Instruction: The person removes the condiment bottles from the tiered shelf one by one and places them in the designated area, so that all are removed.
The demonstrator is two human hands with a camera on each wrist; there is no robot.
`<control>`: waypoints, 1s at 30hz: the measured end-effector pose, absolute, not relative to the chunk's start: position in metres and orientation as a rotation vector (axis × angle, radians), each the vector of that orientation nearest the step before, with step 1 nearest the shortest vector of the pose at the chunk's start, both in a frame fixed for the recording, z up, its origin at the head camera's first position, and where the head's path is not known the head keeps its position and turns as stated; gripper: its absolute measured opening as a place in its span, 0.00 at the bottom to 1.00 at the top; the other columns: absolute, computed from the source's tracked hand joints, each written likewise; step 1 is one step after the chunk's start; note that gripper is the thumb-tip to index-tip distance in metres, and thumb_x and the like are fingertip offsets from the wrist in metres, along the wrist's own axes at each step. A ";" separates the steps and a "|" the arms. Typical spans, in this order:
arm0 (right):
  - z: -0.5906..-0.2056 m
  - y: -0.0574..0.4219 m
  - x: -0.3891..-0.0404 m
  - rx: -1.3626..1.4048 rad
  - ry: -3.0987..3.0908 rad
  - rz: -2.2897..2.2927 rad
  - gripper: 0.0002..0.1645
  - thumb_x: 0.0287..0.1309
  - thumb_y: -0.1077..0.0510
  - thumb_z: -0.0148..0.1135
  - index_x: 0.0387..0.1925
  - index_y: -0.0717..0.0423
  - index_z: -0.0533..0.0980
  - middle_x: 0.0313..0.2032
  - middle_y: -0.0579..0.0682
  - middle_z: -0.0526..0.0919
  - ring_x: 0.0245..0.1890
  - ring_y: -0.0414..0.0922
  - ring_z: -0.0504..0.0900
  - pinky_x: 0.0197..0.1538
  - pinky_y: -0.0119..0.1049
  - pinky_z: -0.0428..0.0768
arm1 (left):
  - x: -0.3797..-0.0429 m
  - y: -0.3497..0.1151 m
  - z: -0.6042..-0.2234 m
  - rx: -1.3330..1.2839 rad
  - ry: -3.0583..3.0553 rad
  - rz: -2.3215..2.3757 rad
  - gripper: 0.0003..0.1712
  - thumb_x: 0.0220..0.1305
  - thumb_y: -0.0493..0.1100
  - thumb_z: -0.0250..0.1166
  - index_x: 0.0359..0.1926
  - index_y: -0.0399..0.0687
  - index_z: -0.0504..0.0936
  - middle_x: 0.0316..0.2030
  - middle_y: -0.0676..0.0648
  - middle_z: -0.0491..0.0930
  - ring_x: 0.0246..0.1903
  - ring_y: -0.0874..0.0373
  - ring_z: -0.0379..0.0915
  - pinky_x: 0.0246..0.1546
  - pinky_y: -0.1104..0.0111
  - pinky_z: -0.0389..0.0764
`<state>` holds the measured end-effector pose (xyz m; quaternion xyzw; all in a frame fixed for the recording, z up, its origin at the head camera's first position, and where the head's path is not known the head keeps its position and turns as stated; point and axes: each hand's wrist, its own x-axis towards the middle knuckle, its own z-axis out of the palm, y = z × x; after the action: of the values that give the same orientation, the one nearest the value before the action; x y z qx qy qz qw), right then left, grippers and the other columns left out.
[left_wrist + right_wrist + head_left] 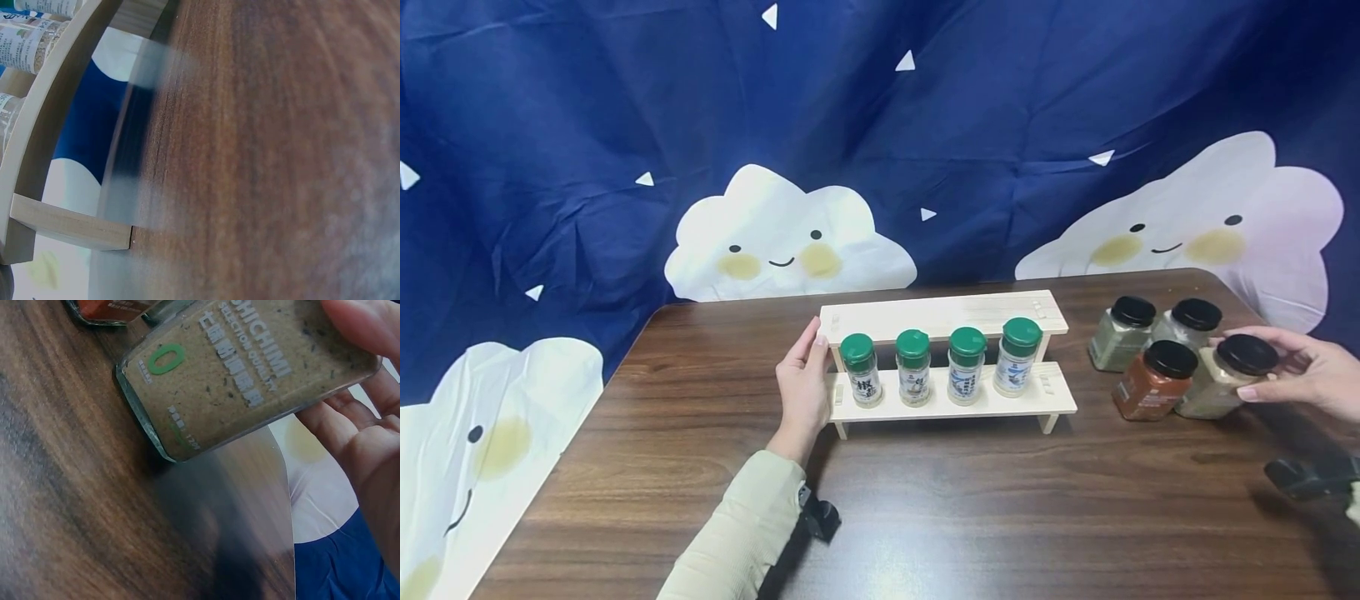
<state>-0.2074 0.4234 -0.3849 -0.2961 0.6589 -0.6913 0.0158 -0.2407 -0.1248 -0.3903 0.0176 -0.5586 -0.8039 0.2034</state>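
A two-tier wooden spice rack (940, 317) stands mid-table, several green-capped spice shakers (913, 367) upright in a row on its lower shelf. My left hand (802, 387) holds the rack's left end, thumb toward the front. In the left wrist view only a rack leg (75, 222), the shelf edge and some shakers show; the hand is out of sight. Over at the right, my right hand (1311, 375) grips a black-lidded jar of tan shichimi seasoning (219, 381), thumb (369, 325) on its front and fingers round the far side. The jar's base is close to the tabletop.
Beside the shichimi jar stand a black-lidded jar of red spice (1153, 383), a green one (1120, 337) and a pale one (1180, 329). A dark blue cloth (970, 125) with white clouds hangs behind the brown wooden table (962, 508).
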 end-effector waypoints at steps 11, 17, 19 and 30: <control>-0.388 0.421 -0.203 -0.748 2.056 -2.217 0.43 0.41 0.92 0.43 0.62 0.67 0.62 0.55 0.48 0.77 0.52 0.36 0.77 0.48 0.23 0.79 | -0.241 -0.125 -0.391 0.054 -1.550 -2.254 0.21 0.66 0.31 0.52 0.60 0.32 0.69 0.58 0.37 0.71 0.55 0.56 0.71 0.54 0.69 0.76; -0.385 0.425 -0.202 -0.797 2.064 -2.173 0.43 0.43 0.91 0.40 0.64 0.68 0.59 0.56 0.48 0.76 0.53 0.36 0.76 0.49 0.23 0.79 | -0.242 -0.124 -0.391 0.048 -1.552 -2.251 0.21 0.66 0.31 0.51 0.60 0.32 0.69 0.58 0.37 0.70 0.55 0.54 0.71 0.54 0.68 0.75; -0.380 0.429 -0.205 -0.906 2.052 -2.142 0.43 0.44 0.91 0.39 0.64 0.69 0.57 0.58 0.49 0.75 0.55 0.37 0.75 0.51 0.22 0.77 | -0.242 -0.124 -0.391 0.041 -1.556 -2.250 0.21 0.66 0.30 0.51 0.60 0.31 0.68 0.58 0.36 0.70 0.55 0.55 0.71 0.54 0.67 0.75; -0.321 0.414 -0.224 -1.340 1.795 -2.341 0.30 0.51 0.87 0.41 0.59 0.85 0.53 0.55 0.66 0.74 0.56 0.51 0.74 0.58 0.34 0.75 | -0.239 -0.124 -0.389 0.045 -1.544 -2.254 0.21 0.66 0.30 0.51 0.60 0.31 0.68 0.58 0.36 0.71 0.55 0.55 0.71 0.54 0.69 0.76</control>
<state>-0.2237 0.4142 -0.3212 -0.4132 0.5532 -0.7216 -0.0491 -0.2393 -0.1243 -0.3886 0.0160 -0.5531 -0.8078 0.2032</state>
